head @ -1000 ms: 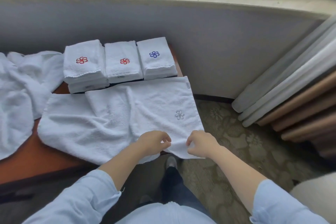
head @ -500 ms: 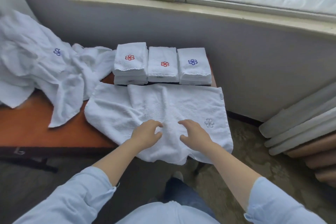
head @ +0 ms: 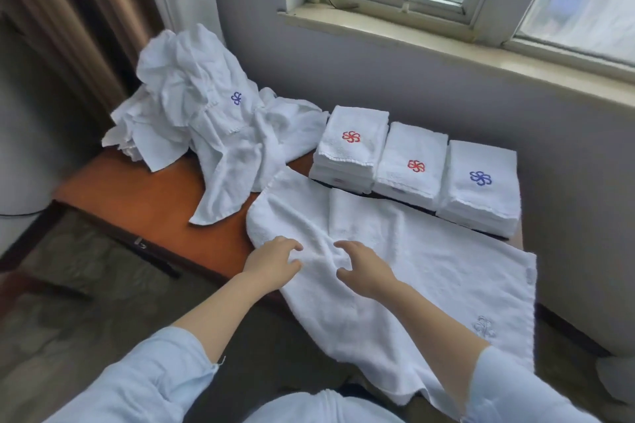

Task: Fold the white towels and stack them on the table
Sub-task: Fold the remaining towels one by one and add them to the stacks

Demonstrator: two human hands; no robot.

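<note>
- Spread towel (head: 446, 271): lies on the near right of the counter (head: 137, 196), long axis left to right, near edge drooping off; plush, lightly rumpled.
- Left grip (head: 271, 264), right grip (head: 367, 273): rest side by side on its left half, fingers bent and apart, clamping nothing; longer stretch runs right, nearer the right grip.
- Beyond: folded stacks (head: 412, 168); far left, unfolded heap (head: 192, 106).

place: hotel-style room | cues: stacks of logo towels (head: 412, 165), heavy curtain (head: 68, 27), window sill (head: 446, 45), patterned carpet (head: 86, 302)

left hand (head: 275, 263) / right hand (head: 366, 269) | hem pinch released | now on towel (head: 446, 280) middle
</note>
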